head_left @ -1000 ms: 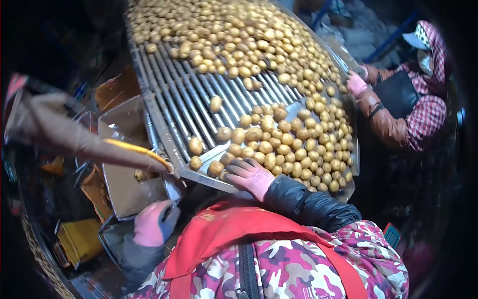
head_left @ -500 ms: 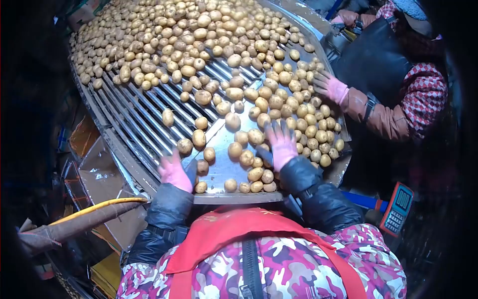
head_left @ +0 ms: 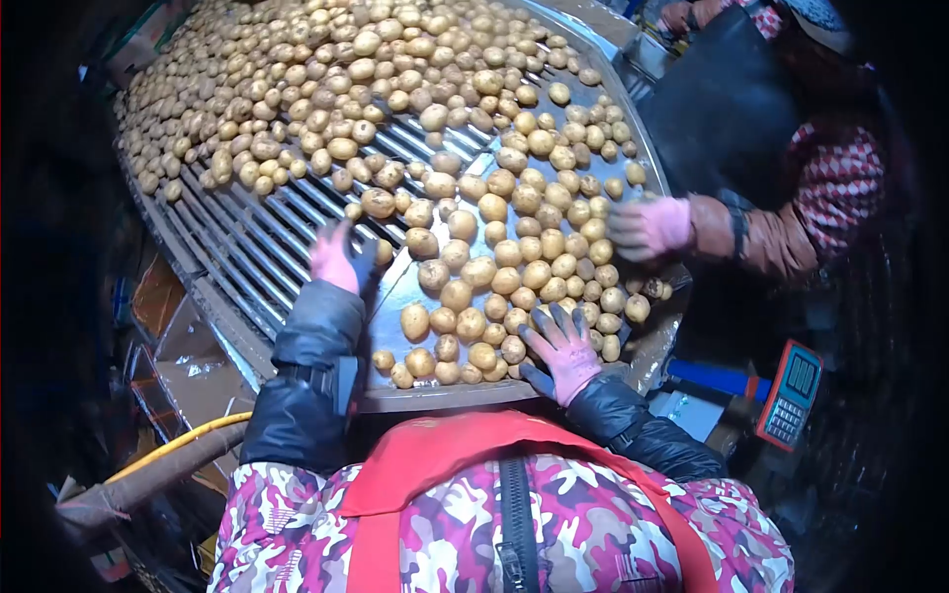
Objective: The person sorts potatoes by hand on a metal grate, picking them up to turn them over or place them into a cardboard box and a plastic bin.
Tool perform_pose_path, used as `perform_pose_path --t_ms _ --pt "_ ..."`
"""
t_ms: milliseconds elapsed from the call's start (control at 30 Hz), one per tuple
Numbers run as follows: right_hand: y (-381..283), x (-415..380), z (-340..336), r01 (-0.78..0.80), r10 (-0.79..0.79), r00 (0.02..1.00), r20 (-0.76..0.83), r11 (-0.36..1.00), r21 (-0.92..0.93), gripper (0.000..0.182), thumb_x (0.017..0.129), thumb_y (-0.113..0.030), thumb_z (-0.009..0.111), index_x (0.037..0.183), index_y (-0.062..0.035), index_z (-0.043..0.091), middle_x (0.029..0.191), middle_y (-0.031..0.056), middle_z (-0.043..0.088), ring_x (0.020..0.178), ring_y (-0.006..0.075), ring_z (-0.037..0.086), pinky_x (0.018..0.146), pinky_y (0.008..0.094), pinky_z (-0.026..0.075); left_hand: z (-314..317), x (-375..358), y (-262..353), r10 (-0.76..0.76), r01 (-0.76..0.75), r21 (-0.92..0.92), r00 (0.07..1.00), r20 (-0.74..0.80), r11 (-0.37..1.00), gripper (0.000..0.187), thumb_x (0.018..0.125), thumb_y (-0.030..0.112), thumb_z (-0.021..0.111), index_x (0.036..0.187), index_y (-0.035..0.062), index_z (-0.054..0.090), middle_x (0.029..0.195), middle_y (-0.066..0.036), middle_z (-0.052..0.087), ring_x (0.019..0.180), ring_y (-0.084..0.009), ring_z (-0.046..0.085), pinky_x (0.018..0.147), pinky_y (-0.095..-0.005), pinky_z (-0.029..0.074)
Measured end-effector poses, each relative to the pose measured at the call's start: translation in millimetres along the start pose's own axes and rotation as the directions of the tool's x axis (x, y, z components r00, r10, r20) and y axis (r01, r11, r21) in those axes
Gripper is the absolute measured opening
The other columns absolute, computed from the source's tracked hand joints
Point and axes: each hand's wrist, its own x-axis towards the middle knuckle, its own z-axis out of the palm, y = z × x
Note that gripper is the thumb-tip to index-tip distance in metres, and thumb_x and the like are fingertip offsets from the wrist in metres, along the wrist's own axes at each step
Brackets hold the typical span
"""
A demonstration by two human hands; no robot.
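My left hand (head_left: pixel 339 259), in a pink glove with dark fingertips, is over the metal bars, fingers apart and slightly blurred. Beside its thumb lies a potato (head_left: pixel 384 253). My right hand (head_left: pixel 563 354), gloved the same way, spreads its fingers at the near right edge of a group of potatoes (head_left: pixel 471 323), touching some of them. These potatoes lie loose on a smooth metal plate (head_left: pixel 388 314) in front of me. Neither hand is closed around a potato.
A large heap of potatoes (head_left: pixel 287 89) covers the far part of the slatted grate (head_left: pixel 247 242). To the right, a co-worker's gloved hand (head_left: pixel 649 227) reaches over the potatoes. A red-framed device with keys (head_left: pixel 789 397) stands at lower right; a pipe (head_left: pixel 148 474) is at lower left.
My left hand has moved up and away from the near edge onto the bars. My right hand has come closer to me. More potatoes now cover the plate. The co-worker's hand has moved nearer.
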Motion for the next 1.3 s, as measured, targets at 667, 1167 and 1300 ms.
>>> perform_pose_path --t_ms 667,1167,1300 --pt "5.1 -4.7 11.7 -0.061 0.063 0.997 -0.050 0.997 0.039 0.062 0.086 -0.042 0.072 0.139 -0.0099 0.060 0.152 0.0164 0.051 0.144 0.0413 0.043 0.119 0.0641 0.029 6.1 -7.0 86.4 0.333 -0.212 -0.423 0.913 0.236 0.881 0.053 0.095 0.036 0.072 0.143 0.0142 0.061 0.126 -0.023 0.066 0.119 -0.0418 0.062 0.103 -0.0479 0.051" --pt "1.0 -2.9 10.0 -0.091 0.100 0.985 -0.142 0.993 0.068 0.066 0.085 -0.043 0.075 0.140 -0.0107 0.059 0.143 0.0224 0.054 0.137 0.0423 0.048 0.118 0.0618 0.031 -78.8 -162.0 50.5 -0.311 0.273 0.162 0.903 0.297 0.948 0.070 0.095 0.036 0.072 0.153 0.0071 0.046 0.138 -0.033 0.055 0.120 -0.0517 0.061 0.105 -0.0521 0.050" --pt "5.1 -5.9 12.3 -0.091 0.102 0.986 -0.131 0.992 0.093 0.064 0.086 -0.038 0.074 0.142 -0.0106 0.058 0.144 0.0233 0.054 0.136 0.0430 0.049 0.118 0.0619 0.032 -42.0 -137.6 54.9 0.114 -0.052 -0.289 0.972 0.203 0.956 0.062 0.096 0.032 0.072 0.147 0.0026 0.052 0.134 -0.031 0.059 0.125 -0.0450 0.062 0.107 -0.0490 0.049"
